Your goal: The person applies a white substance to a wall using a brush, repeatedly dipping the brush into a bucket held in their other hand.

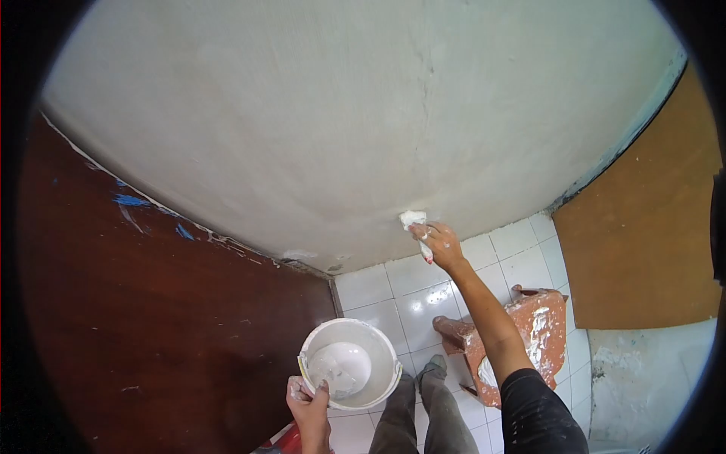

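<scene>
My left hand [308,408] is closed on the near-left rim of a white bucket [310,344], its thumb over the edge. White paint [352,363] lies in the bottom of the bucket, and a wire handle hangs at its side. Reaching forward, my right hand [440,244] grips a paintbrush [426,250]. Its handle is smeared white with a red end, and the white-coated head is against the lower part of the pale wall [302,136]. White smears mark the fingers of my right hand.
A paint-splashed brown stool [556,318] stands on white floor tiles [416,306] beneath my right arm. Dark red-brown wood [166,325] with blue marks borders the left. A brown panel [643,219] is on the right. Something red [286,440] sits below the bucket.
</scene>
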Demonstrator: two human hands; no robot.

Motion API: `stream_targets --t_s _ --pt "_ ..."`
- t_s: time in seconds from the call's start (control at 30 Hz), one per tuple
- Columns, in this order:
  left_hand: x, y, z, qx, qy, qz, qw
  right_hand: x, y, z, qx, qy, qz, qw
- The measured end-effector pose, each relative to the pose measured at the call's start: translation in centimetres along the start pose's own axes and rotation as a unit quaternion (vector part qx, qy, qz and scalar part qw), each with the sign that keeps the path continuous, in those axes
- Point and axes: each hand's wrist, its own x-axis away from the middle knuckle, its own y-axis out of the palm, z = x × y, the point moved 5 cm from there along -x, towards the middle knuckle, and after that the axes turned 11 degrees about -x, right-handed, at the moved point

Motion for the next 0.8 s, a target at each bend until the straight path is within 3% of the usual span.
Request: stream_targets --t_s 0.13,0.2,0.23,0.27,0.37,0.4,0.53,0.63,0.7,0.8 --pt "1.1 0.6 3.1 -0.016 0.020 0.010 1.000 -0.5 -3.8 -1.8 -0.132 0.119 0.061 0.982" --pt "1.7 1.1 5.3 -0.024 0.038 0.009 0.999 -0.6 -7.1 -3.9 -0.249 0.221 0.159 0.930" --pt "1.9 1.5 6.6 -0.028 0.047 0.006 0.998 -0.7 -8.6 -4.7 -0.305 0.265 0.204 0.892" --pt "2.5 1.7 7.8 -0.035 0.052 0.005 0.998 -0.2 -9.6 -5.5 -0.426 0.338 0.236 0.806" --pt "4.3 3.2 12.5 -0.051 0.112 -0.008 0.992 -0.6 -16.5 -10.5 -0.560 0.444 0.284 0.639" --pt "4.7 3.7 13.1 -0.029 0.124 -0.013 0.992 -0.7 -18.9 -12.0 -0.567 0.481 0.250 0.620" --pt "6.2 5.4 18.3 -0.025 0.183 -0.033 0.982 -2.4 -26.7 -17.9 -0.601 0.446 0.243 0.617" --pt "8.4 6.2 21.2 -0.027 0.191 -0.051 0.980 -3.0 -31.0 -20.3 -0.550 0.397 0.196 0.708" --pt "9.9 7.5 22.7 0.059 0.200 -0.061 0.976 -4.2 -33.2 -21.3 -0.536 0.361 0.185 0.740" --pt "10.6 7.4 22.7 0.017 0.253 -0.071 0.965 -4.2 -34.8 -23.4 -0.454 0.355 0.109 0.810"
